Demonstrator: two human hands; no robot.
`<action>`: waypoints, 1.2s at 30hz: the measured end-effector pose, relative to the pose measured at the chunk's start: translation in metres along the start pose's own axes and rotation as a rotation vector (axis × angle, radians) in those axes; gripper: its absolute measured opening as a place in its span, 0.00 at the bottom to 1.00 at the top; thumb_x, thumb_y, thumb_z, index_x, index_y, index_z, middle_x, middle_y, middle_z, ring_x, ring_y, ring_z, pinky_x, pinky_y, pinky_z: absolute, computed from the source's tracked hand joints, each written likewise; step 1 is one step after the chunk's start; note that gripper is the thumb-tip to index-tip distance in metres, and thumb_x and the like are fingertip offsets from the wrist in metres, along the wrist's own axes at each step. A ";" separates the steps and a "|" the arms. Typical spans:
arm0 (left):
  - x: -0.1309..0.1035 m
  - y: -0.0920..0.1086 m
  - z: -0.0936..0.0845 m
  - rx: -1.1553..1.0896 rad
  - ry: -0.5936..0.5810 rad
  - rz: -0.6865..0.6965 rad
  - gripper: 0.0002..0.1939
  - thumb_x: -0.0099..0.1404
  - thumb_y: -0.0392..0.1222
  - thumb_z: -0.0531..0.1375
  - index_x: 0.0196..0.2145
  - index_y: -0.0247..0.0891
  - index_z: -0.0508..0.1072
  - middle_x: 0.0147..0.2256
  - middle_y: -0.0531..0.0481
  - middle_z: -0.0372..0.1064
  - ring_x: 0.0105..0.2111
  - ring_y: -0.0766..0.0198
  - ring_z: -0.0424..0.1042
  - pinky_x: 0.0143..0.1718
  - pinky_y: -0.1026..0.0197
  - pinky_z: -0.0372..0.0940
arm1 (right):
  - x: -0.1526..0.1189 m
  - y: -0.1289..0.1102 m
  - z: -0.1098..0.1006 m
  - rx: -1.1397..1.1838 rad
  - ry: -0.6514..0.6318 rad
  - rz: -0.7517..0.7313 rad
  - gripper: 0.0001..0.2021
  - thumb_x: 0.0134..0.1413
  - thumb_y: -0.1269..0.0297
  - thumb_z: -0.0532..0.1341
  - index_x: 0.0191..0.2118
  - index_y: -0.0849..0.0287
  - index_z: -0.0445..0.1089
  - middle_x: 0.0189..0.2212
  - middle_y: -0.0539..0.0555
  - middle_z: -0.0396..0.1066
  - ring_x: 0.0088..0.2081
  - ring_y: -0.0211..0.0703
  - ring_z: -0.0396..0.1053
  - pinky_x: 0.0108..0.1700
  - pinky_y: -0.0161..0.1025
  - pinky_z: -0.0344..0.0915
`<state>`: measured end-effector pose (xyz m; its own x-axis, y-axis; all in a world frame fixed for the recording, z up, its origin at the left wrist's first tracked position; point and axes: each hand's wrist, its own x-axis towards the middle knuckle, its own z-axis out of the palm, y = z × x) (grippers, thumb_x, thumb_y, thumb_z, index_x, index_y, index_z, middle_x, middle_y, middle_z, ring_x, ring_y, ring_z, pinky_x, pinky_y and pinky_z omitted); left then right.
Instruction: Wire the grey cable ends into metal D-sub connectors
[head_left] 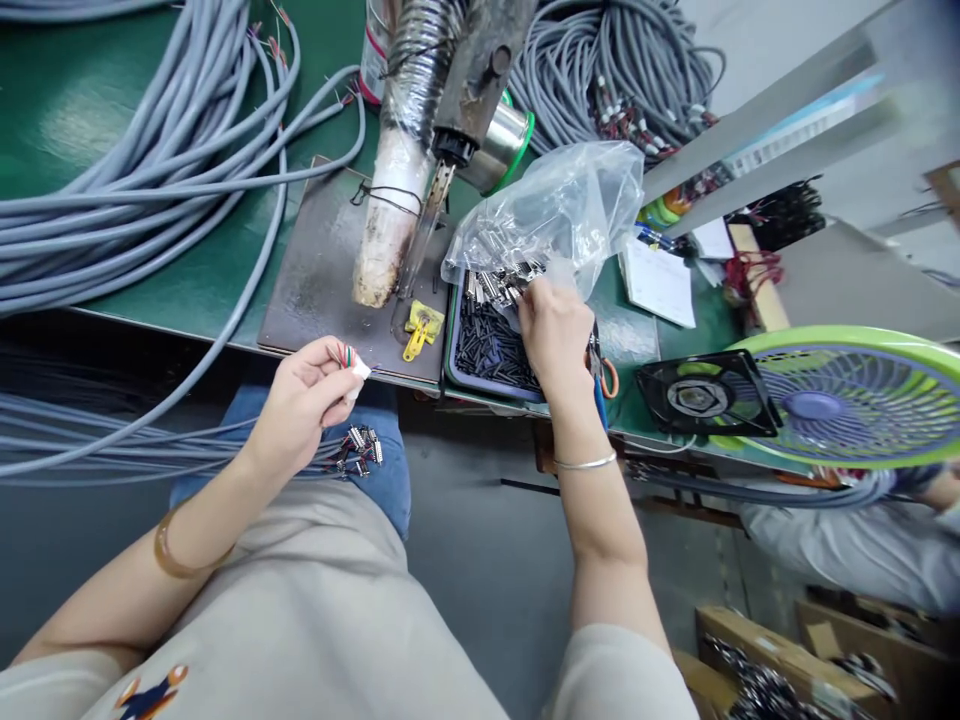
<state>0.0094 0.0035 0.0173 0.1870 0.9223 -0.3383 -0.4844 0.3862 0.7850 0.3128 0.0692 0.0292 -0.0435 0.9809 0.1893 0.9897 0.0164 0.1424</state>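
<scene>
Green workbench [90, 110], glossy, in a workshop. Thin coloured wires [345, 355], red and green among them, with a white tip [361, 370], are pinched between the left hand's [307, 395] thumb and fingers, by the bench's front edge. Their long axis runs sideways, the tip pointing right and slightly toward the wearer. Right hand [555, 330]: bent down into a plastic tray [487, 386], fingertips hidden, so whether it grips anything cannot be told. Shiny metal connectors [487, 290] and small black rods [487, 340] fill the tray beneath a crinkled clear bag [570, 190]. Leftward, a yellow clip [422, 335] lies on a smooth dark board [315, 260]; beyond, smooth grey cables [187, 150] loop. Rightward are a notepad [658, 280], its writing too small to read, and a round green fan [825, 345].
</scene>
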 end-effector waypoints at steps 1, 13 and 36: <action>-0.001 0.000 0.000 0.000 0.001 -0.009 0.10 0.47 0.35 0.69 0.24 0.36 0.70 0.20 0.57 0.63 0.16 0.77 0.53 0.14 0.73 0.45 | 0.006 -0.002 0.002 0.001 -0.034 0.026 0.12 0.67 0.67 0.50 0.41 0.61 0.71 0.38 0.63 0.74 0.36 0.47 0.66 0.38 0.44 0.55; 0.001 -0.002 -0.001 0.020 0.001 -0.039 0.11 0.49 0.36 0.69 0.24 0.36 0.69 0.19 0.57 0.64 0.15 0.78 0.52 0.15 0.72 0.45 | 0.004 -0.005 -0.019 -0.012 -0.196 -0.013 0.05 0.57 0.73 0.57 0.36 0.59 0.70 0.32 0.59 0.75 0.35 0.47 0.68 0.41 0.44 0.57; 0.003 -0.007 0.009 0.095 -0.078 0.099 0.12 0.56 0.39 0.69 0.26 0.36 0.68 0.20 0.59 0.63 0.17 0.78 0.54 0.18 0.70 0.50 | -0.092 -0.137 -0.017 0.903 0.653 -0.042 0.09 0.59 0.74 0.66 0.42 0.52 0.74 0.42 0.53 0.80 0.43 0.46 0.80 0.42 0.45 0.80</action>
<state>0.0208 0.0040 0.0152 0.2096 0.9530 -0.2185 -0.4212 0.2897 0.8594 0.1789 -0.0262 0.0085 0.1200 0.6906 0.7133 0.7103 0.4422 -0.5476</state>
